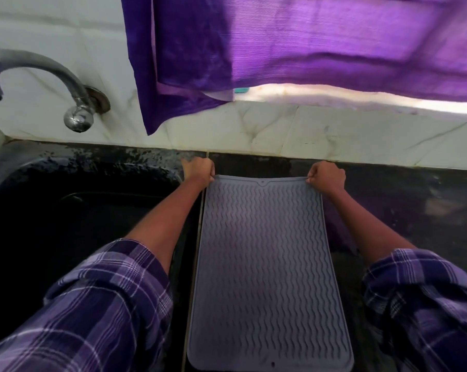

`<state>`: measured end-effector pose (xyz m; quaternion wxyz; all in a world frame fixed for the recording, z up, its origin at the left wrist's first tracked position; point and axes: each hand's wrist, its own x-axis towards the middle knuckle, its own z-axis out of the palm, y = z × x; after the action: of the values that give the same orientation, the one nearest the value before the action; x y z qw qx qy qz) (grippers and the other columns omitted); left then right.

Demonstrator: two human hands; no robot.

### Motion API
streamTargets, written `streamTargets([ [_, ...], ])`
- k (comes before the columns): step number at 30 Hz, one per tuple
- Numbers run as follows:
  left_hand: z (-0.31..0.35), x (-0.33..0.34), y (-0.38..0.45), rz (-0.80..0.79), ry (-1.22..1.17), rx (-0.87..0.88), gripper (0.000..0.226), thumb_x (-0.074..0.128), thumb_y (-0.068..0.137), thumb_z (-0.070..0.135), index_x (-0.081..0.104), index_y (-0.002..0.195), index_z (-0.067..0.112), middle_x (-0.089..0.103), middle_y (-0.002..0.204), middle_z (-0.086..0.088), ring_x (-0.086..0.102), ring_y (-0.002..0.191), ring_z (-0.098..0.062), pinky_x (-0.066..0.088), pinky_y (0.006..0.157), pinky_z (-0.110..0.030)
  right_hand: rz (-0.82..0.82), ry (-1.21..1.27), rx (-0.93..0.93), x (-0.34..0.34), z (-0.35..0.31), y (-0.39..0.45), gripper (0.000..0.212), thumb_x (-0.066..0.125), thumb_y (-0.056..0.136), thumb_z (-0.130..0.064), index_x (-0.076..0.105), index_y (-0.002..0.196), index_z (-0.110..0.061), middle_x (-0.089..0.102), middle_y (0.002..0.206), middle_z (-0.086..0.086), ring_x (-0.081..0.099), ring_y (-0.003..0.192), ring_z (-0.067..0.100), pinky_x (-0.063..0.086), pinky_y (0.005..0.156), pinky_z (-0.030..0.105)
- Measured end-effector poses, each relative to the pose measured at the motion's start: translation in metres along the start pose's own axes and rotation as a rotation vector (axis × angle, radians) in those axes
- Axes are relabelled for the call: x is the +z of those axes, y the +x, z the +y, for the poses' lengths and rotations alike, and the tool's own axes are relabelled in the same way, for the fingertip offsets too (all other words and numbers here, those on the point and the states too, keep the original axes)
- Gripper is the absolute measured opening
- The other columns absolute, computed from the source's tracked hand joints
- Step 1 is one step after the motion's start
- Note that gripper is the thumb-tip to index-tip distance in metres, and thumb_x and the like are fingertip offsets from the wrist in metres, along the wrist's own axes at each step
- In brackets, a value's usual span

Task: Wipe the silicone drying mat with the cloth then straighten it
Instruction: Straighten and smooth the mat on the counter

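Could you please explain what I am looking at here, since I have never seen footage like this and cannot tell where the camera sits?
There is no machine: a person wears a camera on the head, looking forward and down along both arms in plaid sleeves. A grey silicone drying mat with wavy ridges lies flat on a dark counter. The left hand pinches its far left corner, and the right hand pinches its far right corner, as if straightening it. A dark sink lies to the left, with a metal tap on the pale wall above. A purple curtain hangs behind. Purple fabric beside the right forearm may be the cloth; I cannot be sure.
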<state>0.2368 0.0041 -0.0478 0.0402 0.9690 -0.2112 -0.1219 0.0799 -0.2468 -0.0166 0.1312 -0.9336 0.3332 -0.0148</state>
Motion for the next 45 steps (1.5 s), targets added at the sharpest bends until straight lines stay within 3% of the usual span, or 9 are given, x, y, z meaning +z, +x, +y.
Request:
streamTargets([
  [15,0.004,0.003,0.006,-0.035,0.04,-0.051,0.013,0.069,0.086,0.02,0.072,0.098,0.023,0.067,0.114,0.0,0.058,0.115,-0.02,0.025,0.11,-0.046,0.044,-0.034,0.028,0.028,0.005,0.008,0.016,0.058,0.088,-0.012,0.072,0.097,-0.01,0.071,0.106,0.012,0.06,0.108,0.03,0.039,0.095,0.038],
  [27,0.007,-0.007,0.004,-0.051,0.047,-0.058,0.017,0.065,0.087,0.014,0.072,0.103,0.018,0.067,0.114,-0.004,0.06,0.113,-0.024,0.037,0.108,-0.045,0.073,0.008,0.02,0.028,0.008,0.012,0.015,0.06,0.089,-0.012,0.073,0.096,-0.008,0.072,0.103,0.012,0.061,0.107,0.03,0.037,0.1,0.043],
  [35,0.006,0.004,0.009,-0.047,0.134,-0.085,0.019,0.062,0.09,0.017,0.07,0.108,0.018,0.065,0.117,-0.003,0.058,0.116,-0.024,0.029,0.112,-0.05,0.042,-0.012,0.025,0.043,0.007,0.02,0.015,0.059,0.09,-0.012,0.072,0.097,-0.008,0.071,0.104,0.012,0.061,0.107,0.03,0.037,0.1,0.042],
  [40,0.004,0.005,0.013,-0.037,0.125,-0.052,0.02,0.062,0.09,0.015,0.069,0.108,0.016,0.065,0.119,-0.005,0.058,0.115,-0.024,0.036,0.108,-0.047,0.053,-0.036,0.074,0.049,0.005,0.021,0.017,0.055,0.09,-0.007,0.071,0.096,-0.007,0.071,0.103,0.015,0.061,0.106,0.032,0.035,0.104,0.044],
  [45,0.006,0.008,0.013,0.016,0.148,-0.056,0.018,0.058,0.092,0.016,0.07,0.106,0.016,0.065,0.116,-0.004,0.058,0.113,-0.024,0.033,0.108,-0.048,0.053,-0.044,0.087,0.051,0.005,0.02,0.016,0.055,0.091,-0.005,0.071,0.097,-0.005,0.07,0.103,0.015,0.062,0.104,0.03,0.036,0.099,0.04],
])
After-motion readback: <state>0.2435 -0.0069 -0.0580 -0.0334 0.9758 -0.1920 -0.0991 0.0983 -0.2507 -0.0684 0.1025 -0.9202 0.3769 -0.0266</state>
